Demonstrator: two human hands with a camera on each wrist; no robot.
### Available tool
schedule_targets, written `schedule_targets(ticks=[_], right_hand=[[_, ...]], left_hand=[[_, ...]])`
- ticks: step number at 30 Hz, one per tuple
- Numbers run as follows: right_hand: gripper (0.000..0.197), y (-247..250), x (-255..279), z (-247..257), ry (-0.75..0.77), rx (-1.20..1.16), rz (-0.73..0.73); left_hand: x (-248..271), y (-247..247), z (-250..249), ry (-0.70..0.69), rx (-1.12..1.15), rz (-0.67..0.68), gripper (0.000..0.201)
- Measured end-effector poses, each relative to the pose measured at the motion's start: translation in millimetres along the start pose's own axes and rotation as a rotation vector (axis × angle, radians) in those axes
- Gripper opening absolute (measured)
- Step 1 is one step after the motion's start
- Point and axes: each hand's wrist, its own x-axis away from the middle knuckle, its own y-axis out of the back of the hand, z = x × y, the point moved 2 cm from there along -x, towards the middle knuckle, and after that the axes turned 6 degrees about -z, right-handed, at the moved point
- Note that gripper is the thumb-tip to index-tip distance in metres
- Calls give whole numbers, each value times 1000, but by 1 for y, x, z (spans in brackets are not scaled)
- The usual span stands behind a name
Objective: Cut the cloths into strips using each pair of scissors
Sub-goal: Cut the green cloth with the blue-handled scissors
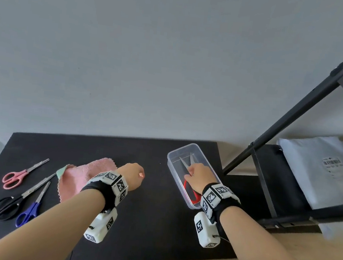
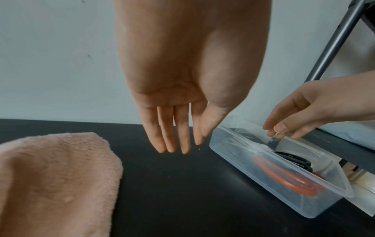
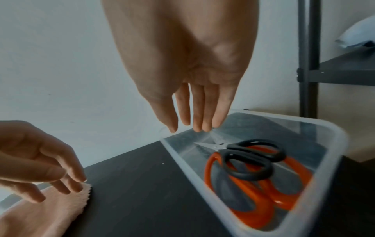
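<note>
A folded pink cloth (image 1: pixel 88 176) lies on the black table (image 1: pixel 152 213), over a green cloth (image 1: pixel 62 172). Pink scissors (image 1: pixel 18 174), black scissors (image 1: pixel 15 201) and blue scissors (image 1: pixel 31 208) lie to its left. A clear plastic box (image 1: pixel 170 168) holds orange-handled scissors (image 3: pixel 243 200) with black-handled scissors (image 3: pixel 253 160) on top. My right hand (image 3: pixel 187 126) hovers over their blades, fingers straight and holding nothing. My left hand (image 2: pixel 190 142) hangs relaxed and empty just right of the pink cloth (image 2: pixel 50 176), near its edge.
A black metal shelf frame (image 1: pixel 296 114) stands right of the table, with a white parcel bag (image 1: pixel 322 168) on its lower shelf. A pale wall runs behind the table. Wooden floor shows at the front and the right.
</note>
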Motion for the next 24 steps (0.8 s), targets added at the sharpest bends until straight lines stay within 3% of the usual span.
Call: schedule_targets(ticks=[17, 20, 22, 24], right_hand=[[27, -101, 51, 230, 196, 13, 183], [17, -124, 62, 265, 243, 29, 135], [29, -135, 68, 284, 258, 66, 59], [30, -153, 74, 300, 214, 9, 124]], left_hand=[[80, 45, 208, 157, -12, -76, 36], [94, 46, 250, 198, -41, -69, 35], [102, 44, 276, 210, -11, -72, 36], [108, 39, 298, 235, 43, -74, 37]])
